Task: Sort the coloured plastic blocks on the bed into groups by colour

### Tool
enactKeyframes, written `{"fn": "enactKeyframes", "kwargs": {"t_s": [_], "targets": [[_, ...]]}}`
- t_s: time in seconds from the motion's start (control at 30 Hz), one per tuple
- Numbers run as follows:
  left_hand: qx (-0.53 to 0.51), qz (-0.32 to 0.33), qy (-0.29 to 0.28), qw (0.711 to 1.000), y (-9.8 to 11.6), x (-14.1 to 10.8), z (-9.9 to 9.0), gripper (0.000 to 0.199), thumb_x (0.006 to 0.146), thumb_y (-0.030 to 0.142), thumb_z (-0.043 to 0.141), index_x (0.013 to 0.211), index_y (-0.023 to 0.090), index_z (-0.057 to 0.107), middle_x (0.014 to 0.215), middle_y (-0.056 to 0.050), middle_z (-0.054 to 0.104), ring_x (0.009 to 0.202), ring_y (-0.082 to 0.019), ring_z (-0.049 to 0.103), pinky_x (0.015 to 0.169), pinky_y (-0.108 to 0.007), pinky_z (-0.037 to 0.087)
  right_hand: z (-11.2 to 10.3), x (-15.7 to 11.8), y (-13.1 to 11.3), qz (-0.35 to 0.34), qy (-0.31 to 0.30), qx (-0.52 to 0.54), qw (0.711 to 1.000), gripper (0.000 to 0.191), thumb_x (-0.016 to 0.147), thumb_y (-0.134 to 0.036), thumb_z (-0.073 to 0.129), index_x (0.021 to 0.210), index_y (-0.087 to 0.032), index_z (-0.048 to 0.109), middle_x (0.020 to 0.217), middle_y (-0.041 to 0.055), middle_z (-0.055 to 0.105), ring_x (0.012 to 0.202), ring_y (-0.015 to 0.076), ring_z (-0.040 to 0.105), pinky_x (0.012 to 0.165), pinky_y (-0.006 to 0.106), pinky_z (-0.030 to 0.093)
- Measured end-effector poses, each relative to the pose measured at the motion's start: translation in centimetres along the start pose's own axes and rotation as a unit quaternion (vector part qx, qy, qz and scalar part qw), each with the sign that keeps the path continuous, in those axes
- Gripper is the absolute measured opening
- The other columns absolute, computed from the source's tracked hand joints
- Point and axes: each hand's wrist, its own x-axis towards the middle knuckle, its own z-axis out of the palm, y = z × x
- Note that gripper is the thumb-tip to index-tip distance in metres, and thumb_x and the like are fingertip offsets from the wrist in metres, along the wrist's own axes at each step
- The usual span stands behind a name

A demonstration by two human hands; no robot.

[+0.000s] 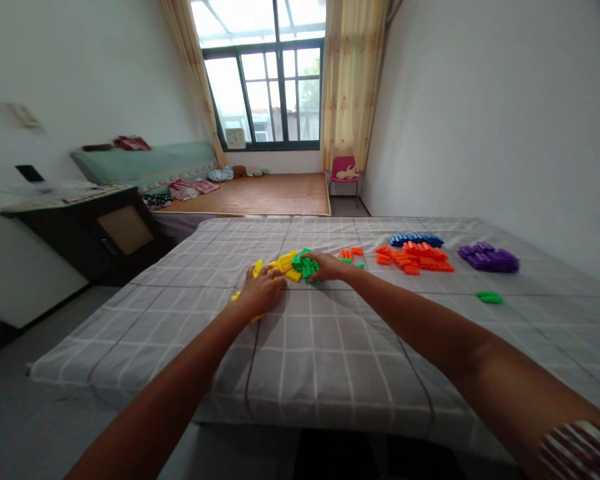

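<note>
My left hand (pixel 263 291) lies palm down on the bed, its fingers curled over small yellow plastic pieces (pixel 286 263). A few more yellow pieces show beside the wrist, partly covered by it. Against the right end of the yellow heap is a bunch of green plastic pieces (pixel 305 265). The thumb and fingers of my right hand (pixel 327 266) close around this bunch from the right. Both heaps touch each other, and the pieces are too small to tell their exact kind.
Rightward on the checked bedsheet (pixel 320 347) are orange pieces (pixel 420 257), a blue row (pixel 416 239), a purple heap (pixel 489 257) and loose green pieces (pixel 490 297). A smaller orange group (pixel 350 253) lies near my right hand. Behind are a mat-covered bed (pixel 270 193) and a pink chair (pixel 344 168).
</note>
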Motion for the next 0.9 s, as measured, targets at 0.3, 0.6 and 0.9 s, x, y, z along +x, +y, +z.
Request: {"fn": "enactKeyframes", "kwargs": {"t_s": [0.3,0.6,0.9], "targets": [[0.047,-0.129,0.036,0.99,-3.2,-1.2,-1.4,0.029,0.089,0.034,0.045,0.109,0.031,0.066,0.137,-0.006,0.053,0.128,-0.031,0.042,0.103,-0.064,0.027,0.8,4.5,-5.1,-0.024,0.09,0.102,0.99,0.058,0.082,-0.033,0.066,0.136,-0.024,0.049,0.137,0.0096,0.054,0.117,0.0216,0.057,0.099,0.035,0.044],[0.03,-0.032,0.085,0.995,3.5,5.1,-3.8,0.029,0.091,0.036,0.045,0.11,0.03,0.065,0.132,-0.004,0.056,0.122,-0.026,0.05,0.103,-0.049,0.039,-8.0,-6.7,7.0,0.004,0.256,0.053,0.965,0.039,0.096,-0.037,0.041,0.122,-0.017,0.061,0.127,0.0115,0.062,0.12,0.0202,0.054,0.105,0.036,0.038],[-0.034,0.196,0.047,0.979,19.6,16.2,0.4,0.031,0.091,0.034,0.048,0.12,0.03,0.06,0.14,-0.005,0.048,0.133,-0.025,0.039,0.109,-0.051,0.032,-17.9,-26.1,28.6,0.397,0.369,-0.007,0.84,0.063,0.097,-0.053,0.019,0.127,-0.012,0.057,0.122,0.0193,0.063,0.113,0.0278,0.059,0.096,0.038,0.043]]}}
